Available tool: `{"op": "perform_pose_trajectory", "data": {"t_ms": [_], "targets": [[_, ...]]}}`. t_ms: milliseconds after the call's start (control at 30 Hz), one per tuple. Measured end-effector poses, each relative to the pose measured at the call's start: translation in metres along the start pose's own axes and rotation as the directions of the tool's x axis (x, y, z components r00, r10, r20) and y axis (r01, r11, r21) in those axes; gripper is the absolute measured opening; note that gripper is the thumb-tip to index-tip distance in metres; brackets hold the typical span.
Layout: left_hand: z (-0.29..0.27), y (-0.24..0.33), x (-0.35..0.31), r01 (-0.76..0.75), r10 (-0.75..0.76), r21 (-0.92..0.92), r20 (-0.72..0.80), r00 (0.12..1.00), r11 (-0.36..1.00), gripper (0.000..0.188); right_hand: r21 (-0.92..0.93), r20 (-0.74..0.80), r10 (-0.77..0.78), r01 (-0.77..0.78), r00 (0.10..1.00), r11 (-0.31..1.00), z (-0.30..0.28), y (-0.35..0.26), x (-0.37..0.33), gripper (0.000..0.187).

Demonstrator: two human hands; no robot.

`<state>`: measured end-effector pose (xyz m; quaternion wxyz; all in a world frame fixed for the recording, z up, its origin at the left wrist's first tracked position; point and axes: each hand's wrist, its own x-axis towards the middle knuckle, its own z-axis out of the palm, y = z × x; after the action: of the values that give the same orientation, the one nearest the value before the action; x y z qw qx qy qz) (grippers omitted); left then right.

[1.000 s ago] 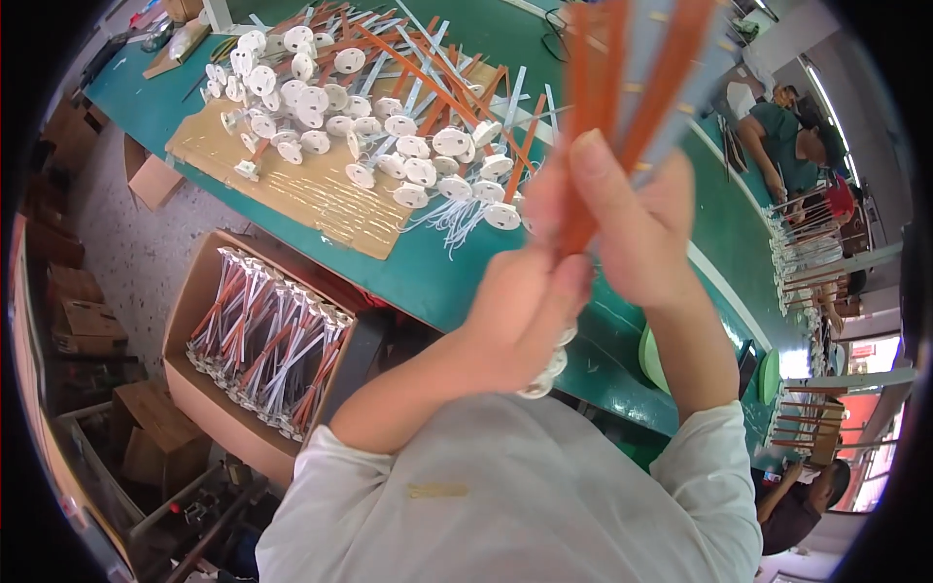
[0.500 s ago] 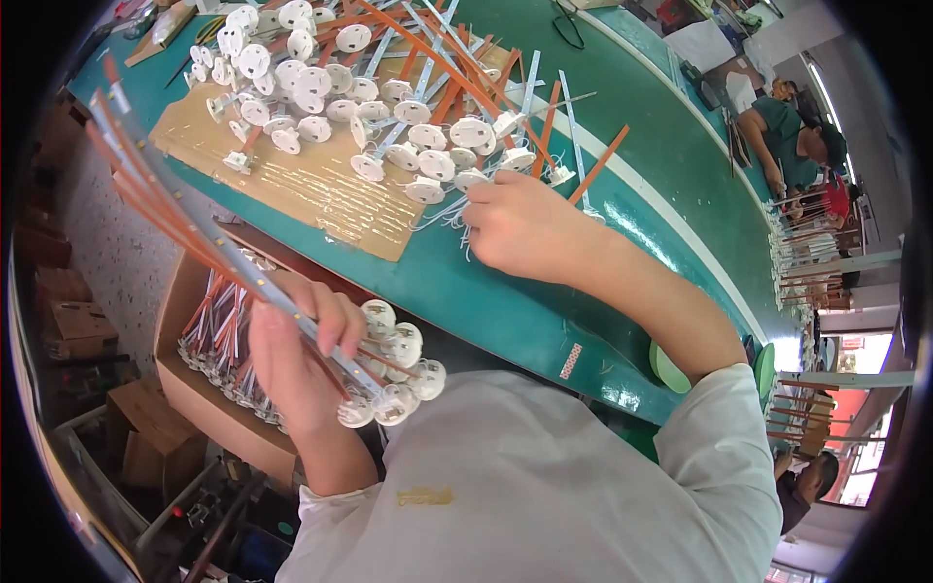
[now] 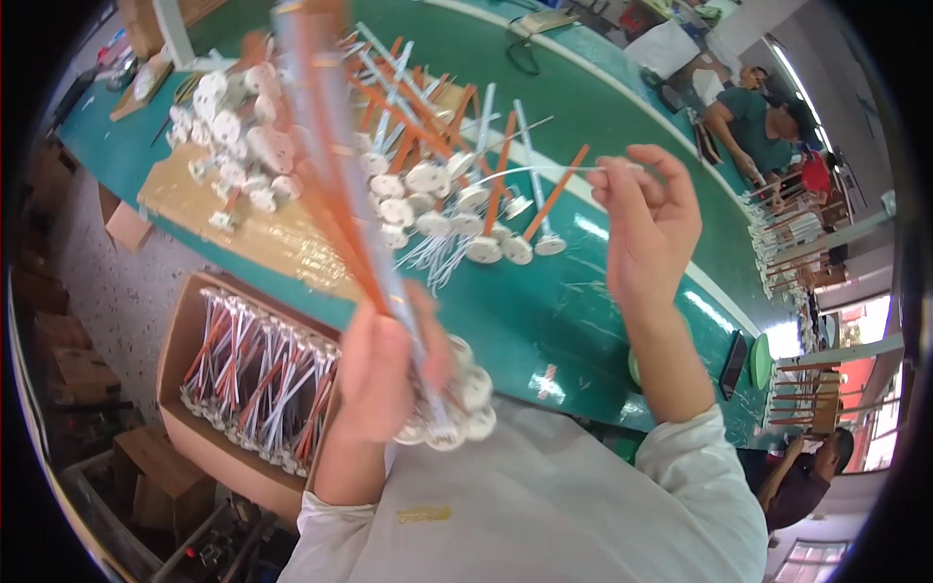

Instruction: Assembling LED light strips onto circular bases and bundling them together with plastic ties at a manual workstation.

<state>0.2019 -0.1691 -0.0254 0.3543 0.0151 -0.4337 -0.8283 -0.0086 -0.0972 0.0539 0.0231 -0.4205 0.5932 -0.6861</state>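
- The left hand (image 3: pixel 384 360) is wrapped around a bundle (image 3: pixel 335 185) of long orange and pale strips, gripping near its lower end. The bundle leans up and away, its upper part blurred. That low grip probably gathers the strips where they are easiest to keep together.
- White discs (image 3: pixel 478 387) cluster at the bundle's bottom, just below the left hand and in front of the wearer's shirt. Being wider than the strips, they likely help stop the bundle sliding up through the fist.
- The right hand (image 3: pixel 651 223) is raised over the bench (image 3: pixel 510 321), pinching one thin white strand (image 3: pixel 552 168) between thumb and fingertip. A fingertip pinch suits something so slender.
- The strand stretches leftward from the pinch toward the pile; its far end is hard to make out. The hands are well apart, the strand not visibly touching the bundle.
- More loose strands (image 3: pixel 437 257) spill from the pile's near edge, within easy reach, it seems, of the right hand.
- The pile (image 3: pixel 394 212) of disc-ended strips lies partly on flat cardboard (image 3: pixel 243 243), discs mostly nearer the wearer, which probably makes them handy to pick up.
- At the wearer's left, below the bench edge, an open box (image 3: pixel 224 466) holds similar strips packed in rows.
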Motion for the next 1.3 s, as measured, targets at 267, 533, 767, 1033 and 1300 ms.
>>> {"op": "perform_pose_trajectory", "data": {"t_ms": [267,533,767,1033,1300], "targets": [[0.092,-0.036,0.036,0.320,-0.240,-0.189,0.354,0.904,0.928,0.045,0.355,0.146,0.482,-0.500,0.864,0.790,-0.061,-0.047,-0.068,0.018],[0.126,-0.061,0.039,0.015,-0.161,0.342,0.401,0.902,0.940,0.030,-0.456,0.659,-0.476,0.813,0.582,0.363,-0.114,-0.091,-0.060,0.031],[0.134,-0.053,0.036,-0.318,-0.164,0.753,0.488,0.857,0.575,0.032,-0.329,0.923,0.003,0.784,0.385,0.526,-0.119,-0.115,-0.040,0.038],[0.101,-0.056,0.019,0.155,-0.342,0.417,0.423,0.839,0.895,0.024,-0.301,0.715,-0.460,0.826,0.526,0.477,-0.113,-0.074,-0.079,0.032],[0.109,-0.048,0.027,0.185,-0.446,0.585,0.342,0.827,0.790,0.039,-0.619,0.568,-0.302,0.639,0.766,0.456,-0.105,-0.083,-0.084,0.030]]}}
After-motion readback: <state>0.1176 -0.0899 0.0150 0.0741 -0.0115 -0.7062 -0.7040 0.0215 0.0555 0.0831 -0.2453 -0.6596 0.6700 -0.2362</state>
